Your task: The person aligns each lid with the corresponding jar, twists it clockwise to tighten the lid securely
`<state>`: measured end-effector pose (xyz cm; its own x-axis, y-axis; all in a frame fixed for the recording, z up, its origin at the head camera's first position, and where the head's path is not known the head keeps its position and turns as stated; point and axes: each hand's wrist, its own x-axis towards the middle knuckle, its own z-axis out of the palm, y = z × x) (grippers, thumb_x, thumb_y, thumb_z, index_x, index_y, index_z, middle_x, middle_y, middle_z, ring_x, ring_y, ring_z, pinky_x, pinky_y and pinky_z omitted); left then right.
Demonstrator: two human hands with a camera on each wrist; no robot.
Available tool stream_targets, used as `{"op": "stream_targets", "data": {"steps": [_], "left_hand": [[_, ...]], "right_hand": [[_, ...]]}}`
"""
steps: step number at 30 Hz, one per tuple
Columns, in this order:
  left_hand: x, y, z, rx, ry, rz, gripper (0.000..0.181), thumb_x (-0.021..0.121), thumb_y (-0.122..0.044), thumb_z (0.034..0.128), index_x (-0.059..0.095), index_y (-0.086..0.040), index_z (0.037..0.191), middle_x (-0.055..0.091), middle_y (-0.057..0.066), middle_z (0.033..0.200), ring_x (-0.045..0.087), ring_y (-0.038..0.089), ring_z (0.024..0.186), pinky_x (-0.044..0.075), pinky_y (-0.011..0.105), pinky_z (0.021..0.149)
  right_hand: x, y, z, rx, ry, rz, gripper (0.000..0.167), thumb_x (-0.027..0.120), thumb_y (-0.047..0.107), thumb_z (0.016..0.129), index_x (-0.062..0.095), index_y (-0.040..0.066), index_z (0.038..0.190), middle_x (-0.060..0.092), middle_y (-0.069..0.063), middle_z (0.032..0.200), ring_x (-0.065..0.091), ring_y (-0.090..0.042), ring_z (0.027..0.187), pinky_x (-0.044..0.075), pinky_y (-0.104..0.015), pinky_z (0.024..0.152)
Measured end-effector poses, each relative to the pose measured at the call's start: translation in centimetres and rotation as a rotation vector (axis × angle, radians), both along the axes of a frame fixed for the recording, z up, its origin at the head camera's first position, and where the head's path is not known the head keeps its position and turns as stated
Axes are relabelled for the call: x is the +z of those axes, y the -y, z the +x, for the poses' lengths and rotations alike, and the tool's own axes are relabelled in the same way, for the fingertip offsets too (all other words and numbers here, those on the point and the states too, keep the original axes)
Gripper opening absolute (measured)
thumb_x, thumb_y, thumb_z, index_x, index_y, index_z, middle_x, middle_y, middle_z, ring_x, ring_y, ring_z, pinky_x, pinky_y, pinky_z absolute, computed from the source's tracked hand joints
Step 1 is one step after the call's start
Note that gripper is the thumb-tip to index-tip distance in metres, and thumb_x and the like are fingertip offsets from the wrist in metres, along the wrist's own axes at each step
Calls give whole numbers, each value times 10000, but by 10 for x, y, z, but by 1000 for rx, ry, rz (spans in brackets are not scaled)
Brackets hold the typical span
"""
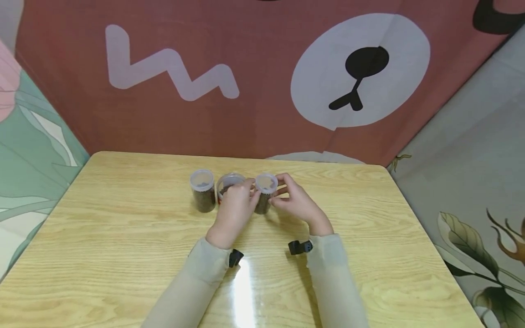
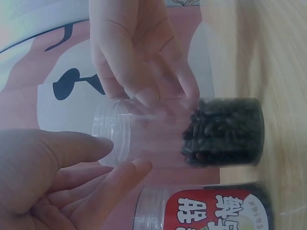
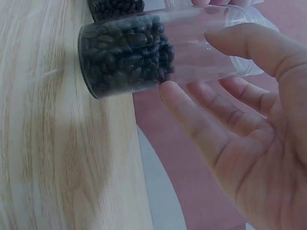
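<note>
A clear plastic jar (image 1: pixel 263 206) part filled with dark beans stands upright on the table between both hands. My right hand (image 1: pixel 297 200) holds it from the right, the thumb on the near side and the fingers (image 3: pixel 201 110) around the far side. From the left, my left hand (image 1: pixel 234 206) touches the jar near its clear lid (image 2: pixel 115 125), with its fingers spread. Just left of this jar is a second jar (image 2: pixel 196 211) with a red label, partly hidden behind the left hand in the head view. A third lidded jar (image 1: pixel 203 193) stands farther left, untouched.
The light wood-grain table (image 1: pixel 123 255) reaches back to a reddish cloth (image 1: pixel 262 114) with a printed bear face. Another printed cloth (image 1: pixel 463 150) hangs along the right side. A small black wrist camera (image 1: pixel 300 247) sits by the right cuff.
</note>
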<state>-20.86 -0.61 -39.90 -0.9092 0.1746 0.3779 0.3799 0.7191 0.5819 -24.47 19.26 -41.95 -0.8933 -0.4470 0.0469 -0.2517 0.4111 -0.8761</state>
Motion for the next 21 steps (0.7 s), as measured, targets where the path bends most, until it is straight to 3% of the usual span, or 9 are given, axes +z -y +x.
{"op": "stream_targets", "data": {"steps": [21], "left_hand": [[5, 5, 0, 7, 32, 36, 266, 702, -95, 971, 684, 77, 1174, 724, 205, 1060, 750, 276, 858, 623, 317, 695]], "right_hand": [[-4, 7, -3, -21, 14, -39, 523, 671, 16, 961, 415, 15, 1418, 492, -195, 1355, 570, -385, 1168, 563, -442, 931]]}}
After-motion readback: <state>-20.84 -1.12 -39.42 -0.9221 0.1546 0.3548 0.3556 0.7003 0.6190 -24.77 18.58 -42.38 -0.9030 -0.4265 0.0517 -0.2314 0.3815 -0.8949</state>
